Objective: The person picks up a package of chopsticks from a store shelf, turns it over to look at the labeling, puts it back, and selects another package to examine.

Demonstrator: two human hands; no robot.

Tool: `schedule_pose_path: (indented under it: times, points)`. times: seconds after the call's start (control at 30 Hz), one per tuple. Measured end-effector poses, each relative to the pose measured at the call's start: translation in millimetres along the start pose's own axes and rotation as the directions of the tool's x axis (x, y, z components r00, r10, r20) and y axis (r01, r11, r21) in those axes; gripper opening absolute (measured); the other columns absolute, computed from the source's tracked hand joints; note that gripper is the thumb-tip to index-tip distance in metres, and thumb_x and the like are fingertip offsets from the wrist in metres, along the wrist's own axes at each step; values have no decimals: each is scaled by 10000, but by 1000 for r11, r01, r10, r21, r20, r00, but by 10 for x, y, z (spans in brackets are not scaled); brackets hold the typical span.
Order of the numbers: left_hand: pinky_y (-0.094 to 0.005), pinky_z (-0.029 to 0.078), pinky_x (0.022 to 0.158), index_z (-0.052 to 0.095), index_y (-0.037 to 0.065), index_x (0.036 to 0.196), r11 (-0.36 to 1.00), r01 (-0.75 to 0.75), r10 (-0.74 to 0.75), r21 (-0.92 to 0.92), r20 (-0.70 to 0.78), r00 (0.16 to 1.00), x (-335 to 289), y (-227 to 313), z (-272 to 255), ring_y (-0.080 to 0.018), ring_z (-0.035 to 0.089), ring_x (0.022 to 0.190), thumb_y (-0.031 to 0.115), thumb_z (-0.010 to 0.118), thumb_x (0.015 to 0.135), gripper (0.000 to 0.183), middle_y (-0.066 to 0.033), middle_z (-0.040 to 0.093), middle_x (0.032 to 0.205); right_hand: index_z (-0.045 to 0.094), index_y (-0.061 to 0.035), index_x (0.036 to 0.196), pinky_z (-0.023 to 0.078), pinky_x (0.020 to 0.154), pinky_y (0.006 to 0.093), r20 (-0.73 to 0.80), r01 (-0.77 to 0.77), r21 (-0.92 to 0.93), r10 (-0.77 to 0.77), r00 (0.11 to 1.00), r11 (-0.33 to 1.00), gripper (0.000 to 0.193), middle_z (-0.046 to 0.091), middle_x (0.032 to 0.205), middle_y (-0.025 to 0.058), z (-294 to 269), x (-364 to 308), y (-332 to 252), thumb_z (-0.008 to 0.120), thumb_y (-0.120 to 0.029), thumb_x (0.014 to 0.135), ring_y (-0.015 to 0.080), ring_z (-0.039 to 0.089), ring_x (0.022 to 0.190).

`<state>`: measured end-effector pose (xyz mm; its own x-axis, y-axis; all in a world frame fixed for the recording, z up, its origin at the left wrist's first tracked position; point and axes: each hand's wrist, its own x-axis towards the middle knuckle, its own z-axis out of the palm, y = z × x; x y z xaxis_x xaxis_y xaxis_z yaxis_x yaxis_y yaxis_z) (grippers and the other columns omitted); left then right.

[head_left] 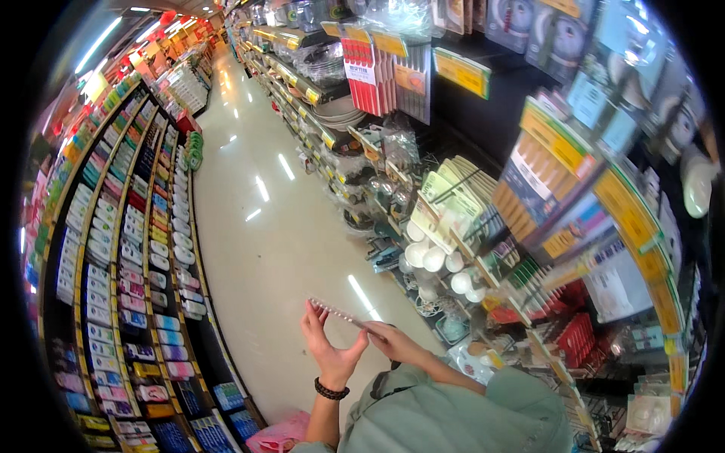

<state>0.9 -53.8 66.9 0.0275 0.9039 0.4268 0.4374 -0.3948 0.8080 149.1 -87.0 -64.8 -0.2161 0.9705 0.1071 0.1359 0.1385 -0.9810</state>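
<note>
Both my hands are on a thin, flat pack (337, 312), seen almost edge-on, with a row of small pale ends along its edge. Its kind is hard to make out from this angle. My left hand (332, 358), below a dark beaded bracelet, has its fingertips at the pack's far left end, the thumb curving up towards its other end. At the near right end, my right hand (399, 344) grips the pack between thumb and fingers. Closest on the right hang white spoons or ladles (433, 258) and packs of chopsticks (521, 219).
Kitchenware shelves (328, 140) with bowls, hanging packs and yellow price tags (462, 72) run along my right. On the left stands a long rack (143, 249) of small boxed goods. A shiny floor (249, 226) lies between them; a pink bag (279, 434) is by my left forearm.
</note>
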Motion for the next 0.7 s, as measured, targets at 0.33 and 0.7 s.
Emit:
schedule_pose_path:
  times: [0.33,0.7]
  points:
    - [-379,463,919,482,58,1410,962,-268,271,-49,44,962,2121,-42,763,-256,560,1059,148,805,676,807,-143,512,1178,552,35,1046,508,609,272,-239,-242,232,297,925,942,220,643,796,66,-570,1468,-381,537,-177,987,114,609,689]
    - [-411,419,901,561,99,1347,885,-436,435,-164,-41,899,3852,89,1822,-288,500,1011,221,826,635,770,-144,504,1114,523,34,1162,516,770,265,-639,97,307,129,758,947,202,654,939,75,-1397,2736,-477,484,-88,1005,118,628,860]
